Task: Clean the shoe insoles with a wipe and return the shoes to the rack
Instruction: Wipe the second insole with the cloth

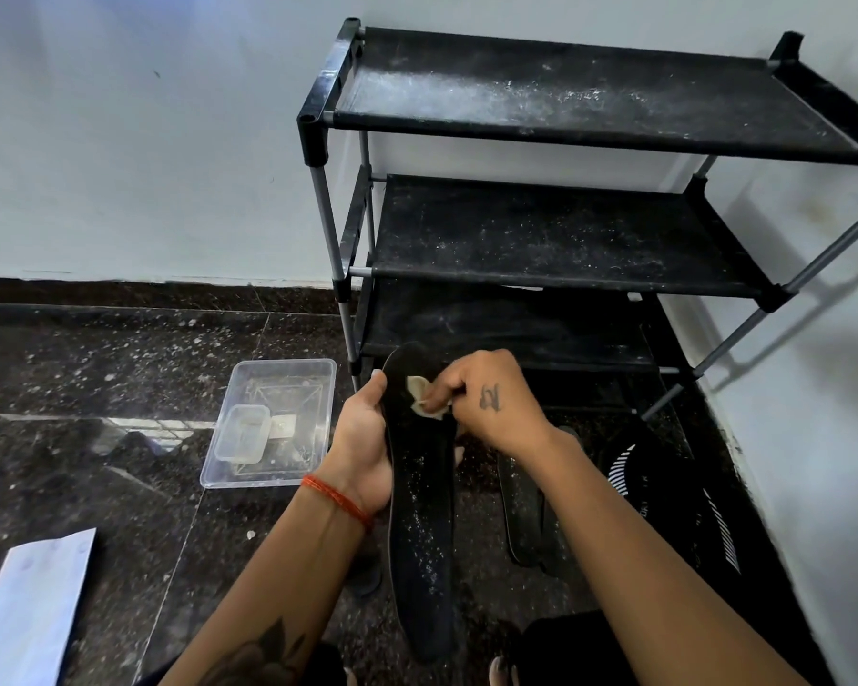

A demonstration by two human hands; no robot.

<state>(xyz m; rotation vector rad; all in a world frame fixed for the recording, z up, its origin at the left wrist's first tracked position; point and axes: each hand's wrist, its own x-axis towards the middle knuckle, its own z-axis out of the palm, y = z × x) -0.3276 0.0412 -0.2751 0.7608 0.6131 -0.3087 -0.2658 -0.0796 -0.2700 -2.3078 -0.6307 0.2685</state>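
Note:
A long black insole, speckled with pale dust, stands lengthwise in front of me. My left hand grips its left edge near the toe end. My right hand pinches a small crumpled pale wipe and presses it on the insole's upper part. A second black insole lies on the floor to the right. A black shoe with white stripes sits further right by the wall. The black three-shelf rack stands behind, its shelves bare and dusty.
A clear plastic tray with a smaller clear box inside lies on the dark speckled floor at left. A white sheet sits at the lower left. White walls close in behind and on the right.

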